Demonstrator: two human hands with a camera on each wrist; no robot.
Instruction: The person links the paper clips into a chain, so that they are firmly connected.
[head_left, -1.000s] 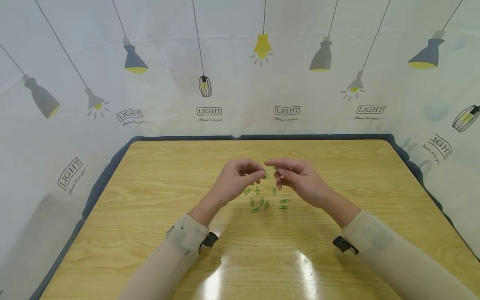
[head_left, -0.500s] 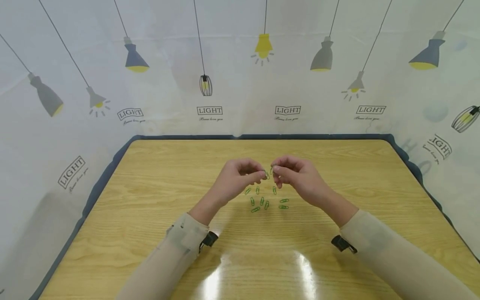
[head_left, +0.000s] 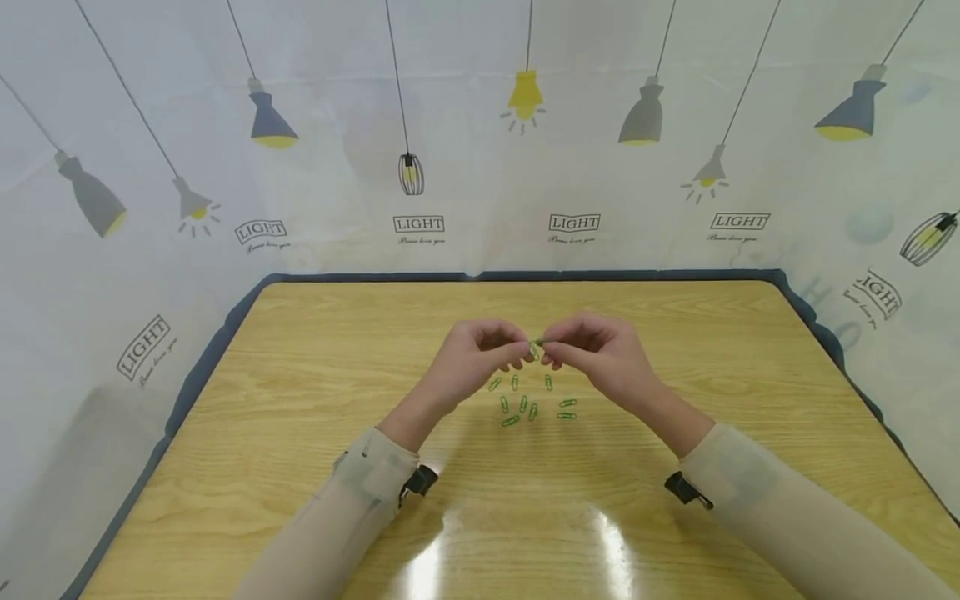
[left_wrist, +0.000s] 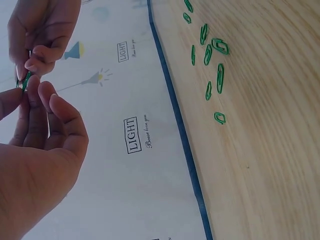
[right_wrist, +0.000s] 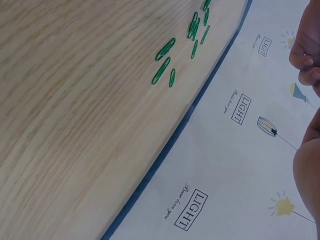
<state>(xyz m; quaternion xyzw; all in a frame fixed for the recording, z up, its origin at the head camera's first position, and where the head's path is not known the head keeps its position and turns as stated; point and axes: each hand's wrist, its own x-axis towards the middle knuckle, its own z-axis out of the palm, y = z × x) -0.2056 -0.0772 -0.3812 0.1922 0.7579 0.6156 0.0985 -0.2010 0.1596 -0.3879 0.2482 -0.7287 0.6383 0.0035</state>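
- A green paper clip point(head_left: 534, 352) is above the table, in the gap between the two hands, slanting downward from the fingertips.
- A second clip point(head_left: 538, 342) lies right up against it; whether the two are linked or merely touching cannot be told, as the fingers cover much of both.
- The left hand point(head_left: 481, 358) pinches the first clip between thumb and index finger; in the left wrist view its other fingers are loosely bent.
- The right hand point(head_left: 609, 357) pinches the second clip between thumb and index finger, its fingertips just beside those of the left.
- Nine loose clips point(head_left: 523, 404), all green, lie flat on the wood, nearer the wearer than the fingertips. Seven form a scattered group, mostly below the left fingertips and the gap; two lie side by side, nearly parallel, below the right hand.
- The table point(head_left: 315, 350) has a pale, grained wooden top, with bright glare on its near part.
- Beige sleeves point(head_left: 795, 508) cover both forearms, with a small black device point(head_left: 422, 480) at each wrist.
- A dark blue border point(head_left: 570, 275) runs along the far edge.
- Beyond it stands a whitish backdrop point(head_left: 480, 167) printed with hanging lamps and the word LIGHT.
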